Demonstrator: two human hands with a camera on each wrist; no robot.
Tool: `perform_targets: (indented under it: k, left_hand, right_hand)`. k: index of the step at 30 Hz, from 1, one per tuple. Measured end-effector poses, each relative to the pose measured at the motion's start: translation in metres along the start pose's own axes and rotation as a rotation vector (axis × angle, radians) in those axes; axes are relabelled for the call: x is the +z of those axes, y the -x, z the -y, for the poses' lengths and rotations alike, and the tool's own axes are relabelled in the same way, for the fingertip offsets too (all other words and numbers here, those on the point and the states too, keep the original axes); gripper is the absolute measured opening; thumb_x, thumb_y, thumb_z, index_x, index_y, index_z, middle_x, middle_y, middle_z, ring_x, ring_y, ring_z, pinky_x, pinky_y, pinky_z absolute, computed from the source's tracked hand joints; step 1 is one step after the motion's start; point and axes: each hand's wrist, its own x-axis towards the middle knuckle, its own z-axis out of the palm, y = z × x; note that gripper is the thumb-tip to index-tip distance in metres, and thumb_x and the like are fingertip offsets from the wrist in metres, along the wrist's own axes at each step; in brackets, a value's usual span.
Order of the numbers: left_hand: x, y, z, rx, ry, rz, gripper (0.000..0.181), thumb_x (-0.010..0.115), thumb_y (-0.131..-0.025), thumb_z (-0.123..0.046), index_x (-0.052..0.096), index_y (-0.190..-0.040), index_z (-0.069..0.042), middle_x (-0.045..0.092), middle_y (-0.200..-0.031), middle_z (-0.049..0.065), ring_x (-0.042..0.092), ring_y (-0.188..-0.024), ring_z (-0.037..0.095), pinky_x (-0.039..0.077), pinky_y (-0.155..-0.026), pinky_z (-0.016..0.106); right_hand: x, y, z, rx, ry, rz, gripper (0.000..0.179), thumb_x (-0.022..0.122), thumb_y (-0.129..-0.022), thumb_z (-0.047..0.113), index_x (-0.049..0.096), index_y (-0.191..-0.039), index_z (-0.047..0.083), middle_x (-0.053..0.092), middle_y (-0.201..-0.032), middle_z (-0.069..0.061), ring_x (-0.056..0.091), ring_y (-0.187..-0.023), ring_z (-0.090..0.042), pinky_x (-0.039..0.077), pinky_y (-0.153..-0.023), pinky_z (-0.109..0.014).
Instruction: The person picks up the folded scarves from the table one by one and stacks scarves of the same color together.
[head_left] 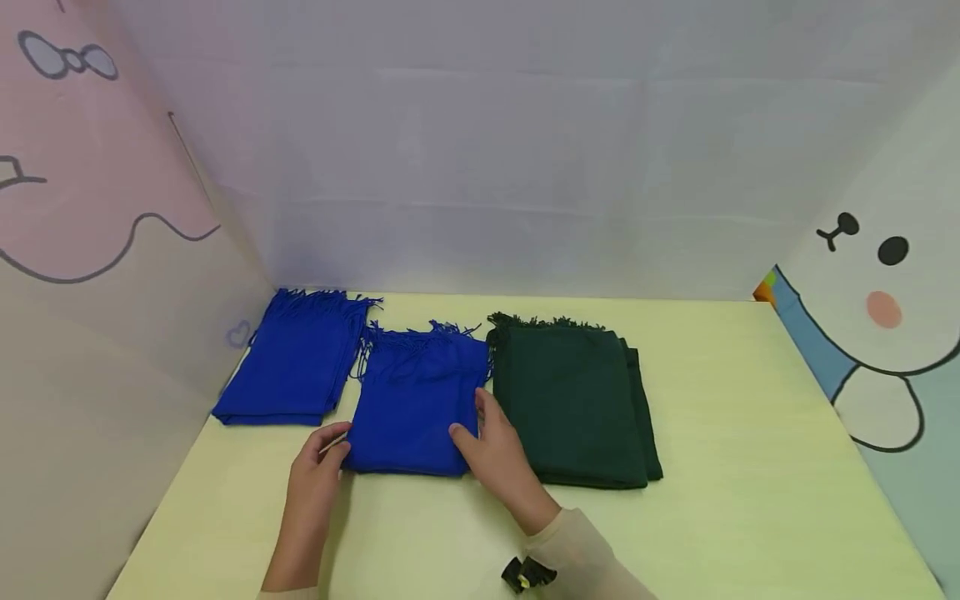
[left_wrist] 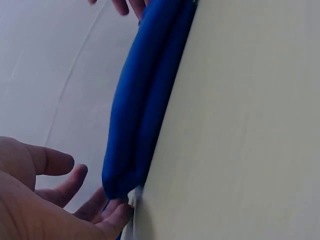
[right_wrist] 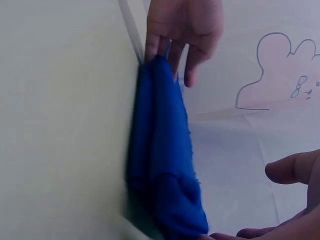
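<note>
A folded blue scarf (head_left: 414,408) with fringe along its far edge lies flat in the middle of the head view. At its near left corner is my left hand (head_left: 317,467), fingertips against the side edge and thumb apart from the cloth in the left wrist view. My right hand (head_left: 501,450) is at the opposite side edge, its fingers along the cloth. In the right wrist view, the right thumb (right_wrist: 290,169) stands away from the blue fold. Both hands have loosely bent fingers that frame the scarf without pinching it.
Another folded blue scarf (head_left: 296,362) lies to the left, near the side wall. A larger dark green folded scarf (head_left: 573,408) lies close on the right, fringe to the back. All rest on a pale yellow table (head_left: 750,467), enclosed by a back wall (head_left: 480,167) and printed side panels.
</note>
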Motion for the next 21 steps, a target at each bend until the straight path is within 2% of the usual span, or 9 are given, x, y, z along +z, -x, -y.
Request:
perform_targets:
  k: [3,5,8,12,15,18,21]
  left_hand:
    - [-0.007,-0.008,-0.004,0.008,0.09,-0.035,0.04,0.043,-0.107,-0.017,0.042,-0.144,-0.004,0.039,-0.15,0.011,0.041,-0.133,0.024,0.037,-0.109,0.035]
    - [-0.015,-0.014,-0.005,-0.008,0.163,-0.091,0.042,0.042,-0.107,-0.018,0.039,-0.146,-0.003,0.034,-0.151,0.012,0.038,-0.136,0.026,0.033,-0.115,0.041]
    - [-0.033,-0.023,-0.005,-0.046,0.286,-0.195,0.044,0.042,-0.106,-0.019,0.034,-0.147,-0.006,0.026,-0.155,0.012,0.032,-0.141,0.025,0.027,-0.119,0.04]
    - [-0.059,-0.035,-0.006,-0.108,0.483,-0.304,0.051,0.042,-0.104,-0.015,0.025,-0.151,-0.015,0.017,-0.156,0.006,0.024,-0.141,0.018,0.025,-0.119,0.032]
    - [-0.08,-0.043,-0.009,-0.164,0.673,-0.326,0.061,0.039,-0.105,-0.014,0.011,-0.158,-0.024,0.01,-0.159,-0.002,0.018,-0.143,0.012,0.024,-0.119,0.029]
    - [-0.098,-0.051,-0.011,-0.199,0.876,-0.292,0.065,0.034,-0.107,-0.016,-0.002,-0.16,-0.028,-0.001,-0.163,-0.004,0.01,-0.147,0.01,0.023,-0.119,0.028]
    - [-0.112,-0.063,-0.012,-0.252,1.009,-0.281,0.065,0.038,-0.107,-0.018,0.0,-0.158,-0.028,0.005,-0.158,-0.006,0.02,-0.139,0.01,0.032,-0.115,0.026]
  right_hand:
    - [-0.008,0.0,0.008,-0.062,-0.027,-0.038,0.067,0.059,-0.099,0.021,0.027,-0.154,-0.001,0.037,-0.154,-0.022,0.036,-0.142,-0.037,0.031,-0.116,-0.052]
    - [-0.009,-0.001,0.01,-0.082,-0.052,-0.035,0.065,0.058,-0.1,0.021,0.029,-0.153,0.0,0.039,-0.153,-0.022,0.036,-0.142,-0.036,0.031,-0.116,-0.051]
    - [-0.006,-0.002,0.012,-0.088,-0.092,-0.004,0.062,0.057,-0.101,0.023,0.03,-0.153,0.004,0.043,-0.15,-0.02,0.037,-0.142,-0.033,0.031,-0.116,-0.049]
    - [0.001,-0.005,0.015,-0.085,-0.155,0.055,0.055,0.055,-0.102,0.023,0.037,-0.151,0.004,0.05,-0.145,-0.018,0.046,-0.135,-0.032,0.039,-0.111,-0.049]
    - [0.008,-0.007,0.018,-0.085,-0.172,0.096,0.05,0.054,-0.103,0.023,0.042,-0.147,0.003,0.052,-0.142,-0.017,0.052,-0.129,-0.03,0.044,-0.107,-0.048]
    - [0.016,-0.009,0.022,-0.087,-0.171,0.129,0.049,0.054,-0.103,0.024,0.045,-0.145,0.002,0.053,-0.142,-0.017,0.053,-0.127,-0.028,0.045,-0.106,-0.048]
    - [0.023,-0.014,0.026,-0.076,-0.18,0.17,0.049,0.053,-0.103,0.025,0.044,-0.146,0.002,0.053,-0.142,-0.016,0.052,-0.129,-0.028,0.043,-0.108,-0.048]
